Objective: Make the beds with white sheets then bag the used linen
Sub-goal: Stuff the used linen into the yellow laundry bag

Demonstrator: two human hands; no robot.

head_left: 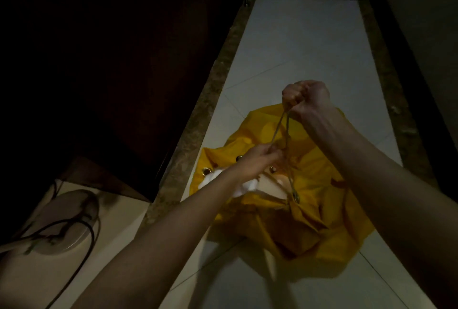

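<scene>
hands [306, 97] cinch linen [213, 177] in yellow bag [322, 209]

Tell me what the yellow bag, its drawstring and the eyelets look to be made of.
Yellow bag: likely thin synthetic fabric, smooth with slight sheen, creasing sharply.
Drawstring: tan twisted cord, matte; fibre unclear.
Eyelets: apparently brass-toned metal, glinting rings.

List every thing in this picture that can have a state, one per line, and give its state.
yellow laundry bag: on the tiled floor, mouth partly gathered, not fully closed.
drawstring cord: threaded through the bag's eyelets, pulled taut between both hands.
white linen: inside the bag, showing through the mouth.
right hand: raised, fist gripping the cord.
left hand: low at the bag's mouth, fingers pinching the cord.
round fan base: on the floor, dark cable looped over it.
</scene>
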